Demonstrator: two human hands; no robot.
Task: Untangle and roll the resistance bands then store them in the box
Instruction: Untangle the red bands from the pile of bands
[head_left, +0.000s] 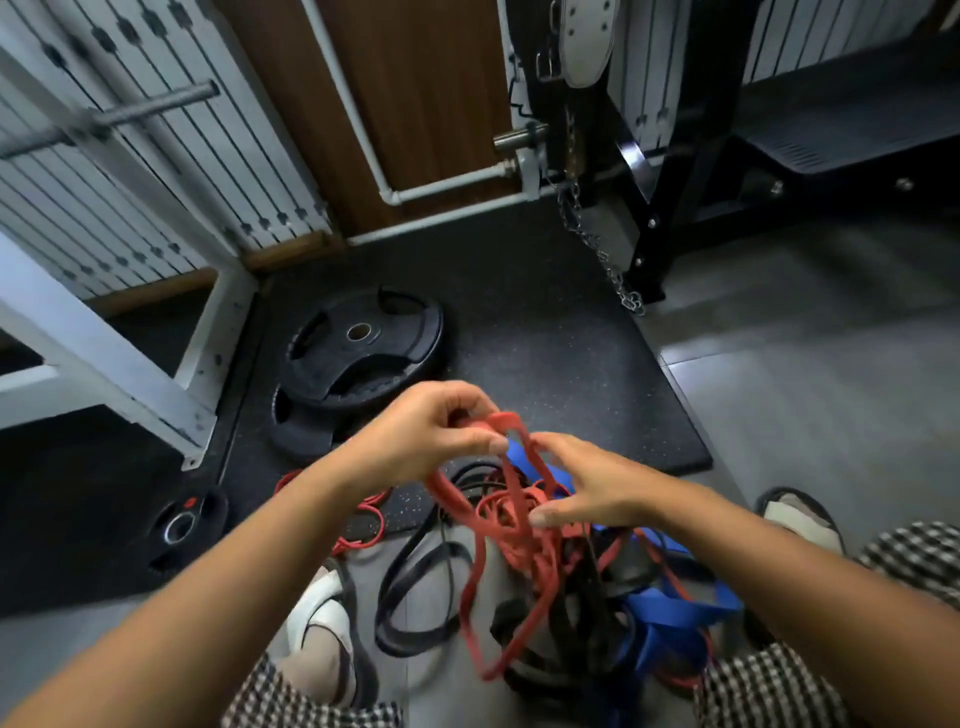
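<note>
We lift a red band (453, 494) out of the tangle of bands (550, 582), which lies on the grey floor (789, 395) between our sandalled feet. Our left hand (428, 436) pinches the top loop of the red band between thumb and curled fingers. Just beside it our right hand (589, 488) closes fingers and thumb on lower red strands, though blur hides the exact grip. Below our hands, black bands (415, 587) and a blue band (675, 613) knot together with more red loops. Beyond lies a black rubber mat (524, 332) carrying stacked weight plates (363, 353); a chain (597, 244) hangs from the dark rack.
</note>
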